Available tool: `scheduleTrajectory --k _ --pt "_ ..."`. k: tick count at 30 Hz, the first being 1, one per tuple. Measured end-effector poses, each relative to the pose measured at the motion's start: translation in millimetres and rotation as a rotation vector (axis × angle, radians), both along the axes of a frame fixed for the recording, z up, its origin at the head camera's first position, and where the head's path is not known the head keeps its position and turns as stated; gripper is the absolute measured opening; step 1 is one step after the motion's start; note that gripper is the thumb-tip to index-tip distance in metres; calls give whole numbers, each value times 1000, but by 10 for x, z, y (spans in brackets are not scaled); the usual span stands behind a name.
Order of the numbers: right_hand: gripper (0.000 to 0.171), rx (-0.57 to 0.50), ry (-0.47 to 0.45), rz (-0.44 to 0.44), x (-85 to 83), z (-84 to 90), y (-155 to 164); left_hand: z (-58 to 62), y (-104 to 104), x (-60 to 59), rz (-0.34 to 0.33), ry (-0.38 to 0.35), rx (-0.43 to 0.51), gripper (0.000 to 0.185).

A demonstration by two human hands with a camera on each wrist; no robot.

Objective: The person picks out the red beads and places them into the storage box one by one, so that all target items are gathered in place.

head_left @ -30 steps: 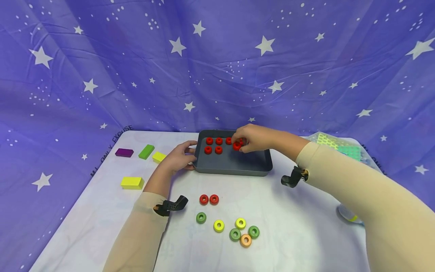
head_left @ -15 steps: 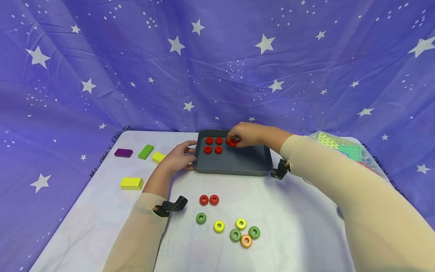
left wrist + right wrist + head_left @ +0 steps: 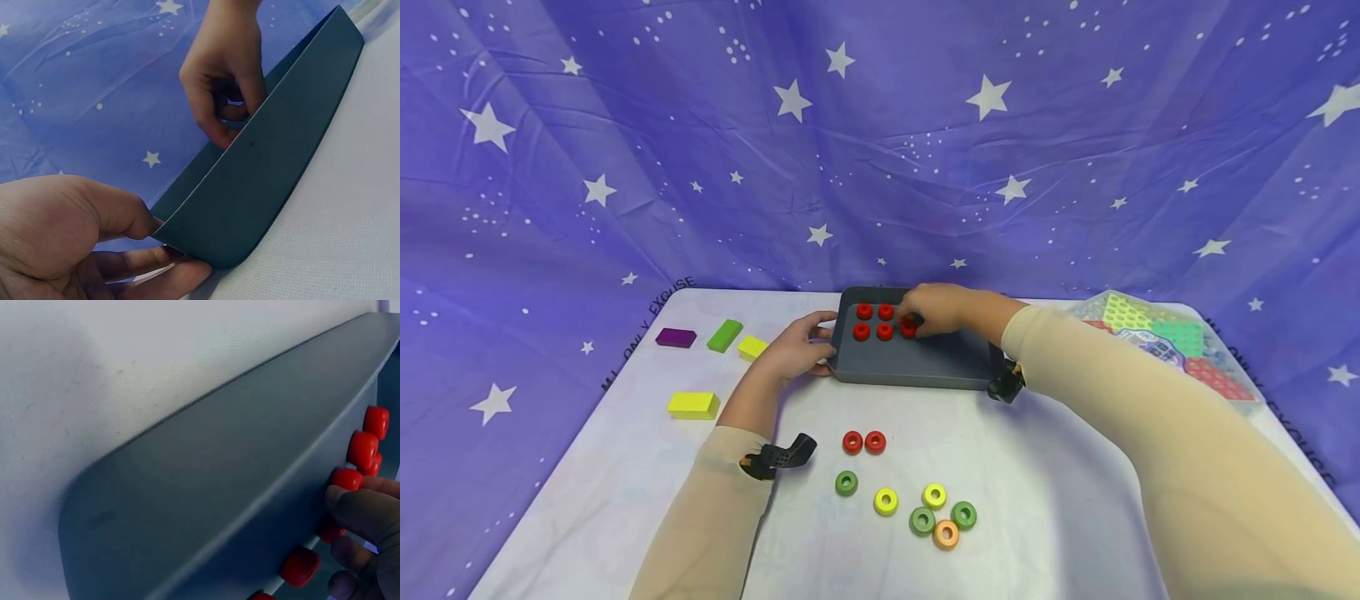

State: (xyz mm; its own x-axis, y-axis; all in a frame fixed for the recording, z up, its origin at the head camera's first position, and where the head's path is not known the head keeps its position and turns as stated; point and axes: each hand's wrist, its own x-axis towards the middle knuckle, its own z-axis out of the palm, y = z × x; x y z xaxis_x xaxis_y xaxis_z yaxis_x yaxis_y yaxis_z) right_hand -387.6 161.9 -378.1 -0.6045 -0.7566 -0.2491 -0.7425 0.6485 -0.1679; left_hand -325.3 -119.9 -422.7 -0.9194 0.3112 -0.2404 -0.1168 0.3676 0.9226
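A dark grey tray [image 3: 925,371] sits at the table's far middle with several red rings [image 3: 874,321] in two rows at its left end. My right hand [image 3: 934,308] reaches into the tray and pinches a red ring [image 3: 908,328] at the end of the near row. The right wrist view shows the fingertips [image 3: 356,506] against that ring [image 3: 347,479], behind the tray wall [image 3: 219,487]. My left hand [image 3: 796,348] grips the tray's near left corner [image 3: 206,240], thumb [image 3: 119,215] above the rim and fingers beneath.
Loose rings lie nearer me: two red [image 3: 863,442], three green [image 3: 922,521], two yellow [image 3: 886,501], one orange [image 3: 946,534]. Purple [image 3: 675,337], green [image 3: 724,335] and yellow blocks [image 3: 693,405] lie at the left. A plastic bag of coloured grids [image 3: 1157,342] lies at the right.
My right hand has slid left inside the tray and carried its red ring from beside the far row to the end of the near row. The left hand has stayed on the tray corner.
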Motion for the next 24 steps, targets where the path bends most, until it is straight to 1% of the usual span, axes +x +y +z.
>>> scheduleTrajectory --k 7,10,14,17,19,22,24 --pt "39 -28 -1 15 -18 9 23 -45 -7 -27 2 8 0 67" --pt "39 -59 -11 23 -24 68 44 -50 -15 -31 5 9 1 67" --pt "38 -100 -21 12 26 211 79 -28 -13 -14 7 3 7 68" --pt "38 -140 -29 -11 120 306 102 -4 -6 2 6 1 8 68" --pt "38 -177 -39 -15 208 334 121 7 -2 9 1 2 8 68" --pt "38 -232 -65 -15 397 344 153 13 5 12 1 1 5 68" --pt "38 -271 -82 -6 555 347 176 15 10 12 5 3 -3 68"
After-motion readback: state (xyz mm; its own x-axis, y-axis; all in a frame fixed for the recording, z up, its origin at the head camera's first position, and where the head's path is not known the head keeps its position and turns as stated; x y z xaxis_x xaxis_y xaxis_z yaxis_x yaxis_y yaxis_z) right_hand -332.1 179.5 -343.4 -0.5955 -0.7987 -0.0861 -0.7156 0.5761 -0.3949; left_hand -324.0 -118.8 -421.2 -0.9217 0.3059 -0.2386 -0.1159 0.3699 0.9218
